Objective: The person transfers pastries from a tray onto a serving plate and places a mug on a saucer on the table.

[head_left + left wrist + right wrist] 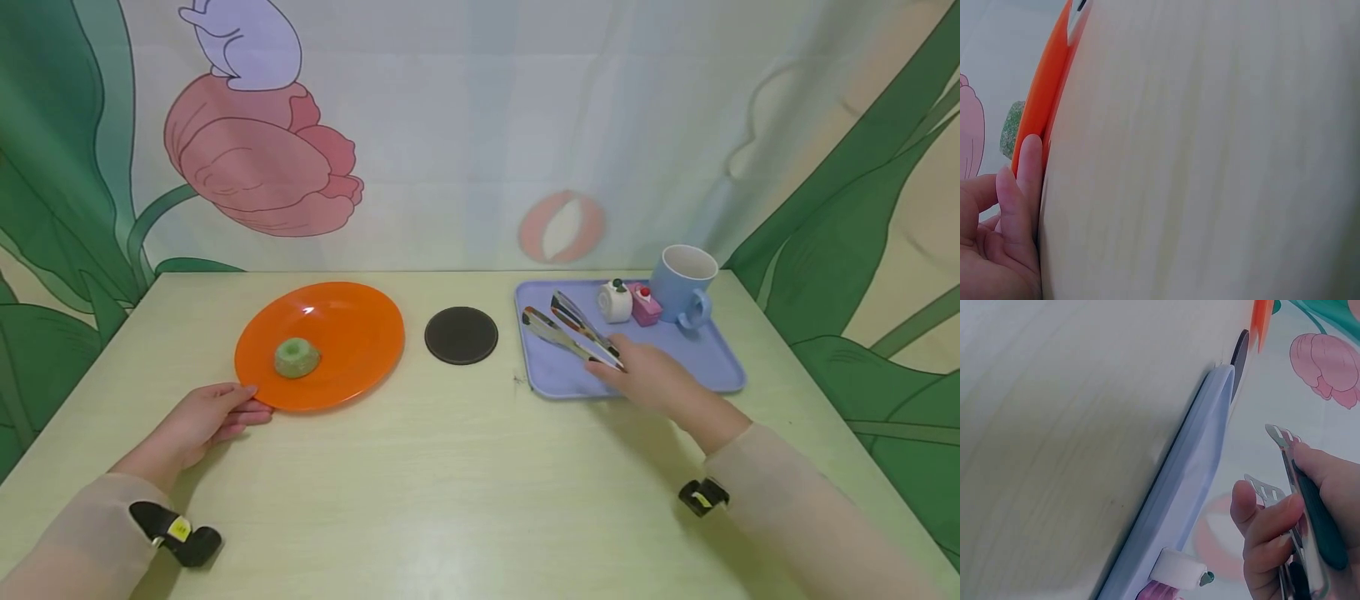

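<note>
Gripping tongs (pixel 561 337), right hand (pixel 654 377) above lavender tray (pixel 558 386); tongs parted, extending forward-left from hand. White roll cake (pixel 615 303) and pink cake (pixel 646 307) on tray, right of tongs, beside blue mug (pixel 675 287). Left hand (pixel 201 423) pinches orange plate (pixel 356 333) at near-left rim; green cake (pixel 297 364) on plate near that grip.

There's a plate (pixel 363 329) at frame left, a cake (pixel 297 358) on it; coaster (pixel 461 335) mid-frame; tray (pixel 708 367) right, mug (pixel 678 287) on it.

The right wrist view's bottom edge crops the tongs (pixel 1320 525); the tray (pixel 1179 481) and pink cake (pixel 1158 592), likewise.
</note>
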`<state>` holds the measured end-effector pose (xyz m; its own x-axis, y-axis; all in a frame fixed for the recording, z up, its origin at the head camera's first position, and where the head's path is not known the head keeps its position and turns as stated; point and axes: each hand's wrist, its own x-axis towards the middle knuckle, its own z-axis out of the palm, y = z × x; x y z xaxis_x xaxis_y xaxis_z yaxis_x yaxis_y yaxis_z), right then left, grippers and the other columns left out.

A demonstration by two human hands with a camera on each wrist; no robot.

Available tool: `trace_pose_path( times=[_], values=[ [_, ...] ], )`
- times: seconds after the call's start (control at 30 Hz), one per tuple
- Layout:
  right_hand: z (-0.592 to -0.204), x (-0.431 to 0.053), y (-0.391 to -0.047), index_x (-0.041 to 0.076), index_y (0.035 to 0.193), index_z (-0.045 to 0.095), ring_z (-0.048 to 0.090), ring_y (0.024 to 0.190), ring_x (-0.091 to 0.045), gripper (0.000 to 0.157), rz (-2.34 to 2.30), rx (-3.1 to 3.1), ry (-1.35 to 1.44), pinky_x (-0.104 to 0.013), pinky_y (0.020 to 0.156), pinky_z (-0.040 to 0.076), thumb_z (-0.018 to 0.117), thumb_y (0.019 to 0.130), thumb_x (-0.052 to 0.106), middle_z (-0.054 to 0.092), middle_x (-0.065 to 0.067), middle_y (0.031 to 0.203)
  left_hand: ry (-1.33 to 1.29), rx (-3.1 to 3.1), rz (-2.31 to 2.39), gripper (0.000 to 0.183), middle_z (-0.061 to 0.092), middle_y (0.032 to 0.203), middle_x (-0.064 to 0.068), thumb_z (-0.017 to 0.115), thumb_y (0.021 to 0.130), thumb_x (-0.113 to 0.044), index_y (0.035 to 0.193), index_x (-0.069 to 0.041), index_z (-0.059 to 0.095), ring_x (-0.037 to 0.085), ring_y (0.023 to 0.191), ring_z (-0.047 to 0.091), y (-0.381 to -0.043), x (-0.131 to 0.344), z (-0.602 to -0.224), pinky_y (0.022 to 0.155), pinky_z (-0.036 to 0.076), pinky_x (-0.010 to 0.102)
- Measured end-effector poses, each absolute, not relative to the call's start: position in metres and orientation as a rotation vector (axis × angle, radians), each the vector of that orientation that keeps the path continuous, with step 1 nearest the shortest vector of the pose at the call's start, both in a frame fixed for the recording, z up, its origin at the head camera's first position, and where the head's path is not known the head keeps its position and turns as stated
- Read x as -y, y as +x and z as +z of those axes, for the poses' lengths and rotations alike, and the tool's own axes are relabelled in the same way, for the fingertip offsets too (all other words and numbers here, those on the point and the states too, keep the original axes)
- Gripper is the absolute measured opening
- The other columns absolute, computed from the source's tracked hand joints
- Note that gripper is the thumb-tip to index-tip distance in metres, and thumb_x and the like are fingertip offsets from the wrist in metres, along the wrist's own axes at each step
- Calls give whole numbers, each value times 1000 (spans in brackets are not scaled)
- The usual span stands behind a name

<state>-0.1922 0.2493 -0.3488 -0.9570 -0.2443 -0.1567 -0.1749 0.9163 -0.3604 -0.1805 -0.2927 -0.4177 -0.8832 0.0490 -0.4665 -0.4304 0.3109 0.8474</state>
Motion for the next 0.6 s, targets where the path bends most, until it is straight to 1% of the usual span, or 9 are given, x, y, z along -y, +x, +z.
trace_pose_path(
  times=[0.23, 0.47, 0.6],
  values=[
    [-351, -255, -191, -3, 125, 43, 53, 76, -25, 56, -511, -2878, -296, -37, 63, 42, 50, 94, 43, 58, -14, 94, -352, -2181, 1594, 55, 70, 89, -4, 40, 100, -37, 135, 6, 36, 4, 83, 66, -180, 293, -417, 69, 50, 16],
    [-353, -260, -191, -4, 125, 41, 52, 76, -26, 61, -476, -2870, -268, -37, 63, 42, 49, 93, 47, 56, -14, 91, -348, -2189, 1585, 56, 70, 90, -4, 40, 100, -37, 136, 6, 35, 4, 83, 66, -180, 293, -417, 69, 50, 17],
    [-352, -262, -189, -6, 129, 39, 52, 79, -28, 65, -456, -2874, -255, -41, 66, 43, 49, 93, 48, 56, -17, 95, -354, -2193, 1574, 57, 70, 90, -4, 40, 100, -37, 136, 6, 35, 4, 83, 66, -181, 292, -417, 69, 50, 17]
  ],
)
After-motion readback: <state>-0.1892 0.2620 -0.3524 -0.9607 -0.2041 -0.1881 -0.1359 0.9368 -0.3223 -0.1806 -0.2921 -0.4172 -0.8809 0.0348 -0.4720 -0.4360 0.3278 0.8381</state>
